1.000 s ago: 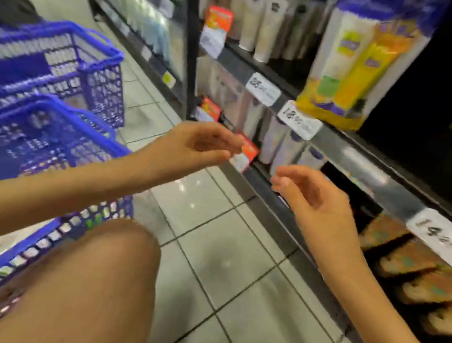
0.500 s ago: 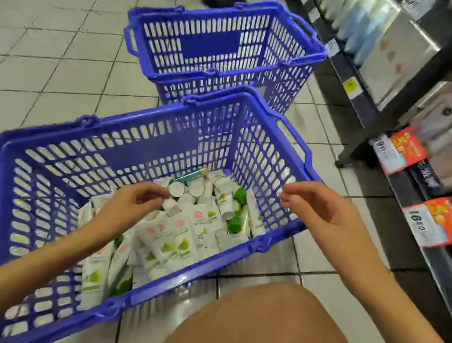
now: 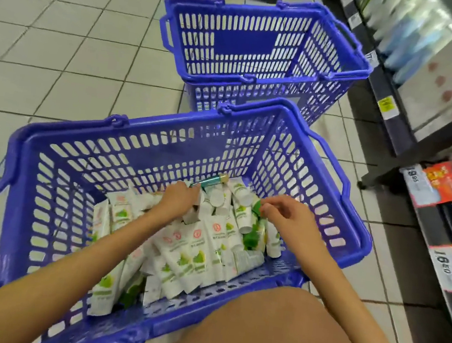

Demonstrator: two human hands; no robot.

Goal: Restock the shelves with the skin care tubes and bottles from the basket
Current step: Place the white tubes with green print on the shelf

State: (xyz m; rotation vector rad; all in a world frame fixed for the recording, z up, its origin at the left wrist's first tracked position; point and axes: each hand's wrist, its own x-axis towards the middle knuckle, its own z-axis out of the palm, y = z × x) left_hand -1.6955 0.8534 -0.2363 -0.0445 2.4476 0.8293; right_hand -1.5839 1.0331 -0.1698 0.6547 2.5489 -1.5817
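Skin care tubes [image 3: 197,241], white with green print, lie heaped in the near blue basket [image 3: 139,133], which sits on the tiled floor [image 3: 65,40] by the person's knee [image 3: 271,331]. The heap runs from the basket's near left corner to its far right corner. A second before, both hands were up at the shelves [image 3: 440,83]; half a second before, the right one was over the basket's right rim. Both are now down inside, so I judge a fresh pick is starting and no tube is lifted yet. The left hand [image 3: 179,200] rests on the far end of the heap with its fingers curled down among the tubes; whether it grips one I cannot tell. The right hand [image 3: 284,214] hangs just over the tubes near the right wall, fingers loosely curled, thumb and forefinger close together beside a green cap, with nothing plainly between them. Most tubes lie flat, long axes running from near left to far right, caps mostly toward the far end; a few by the far right corner stand cap-up. One teal tube [image 3: 212,181] lies along the far wall, its tan cap pointing right. An empty-looking second basket [image 3: 262,43] stands beyond.
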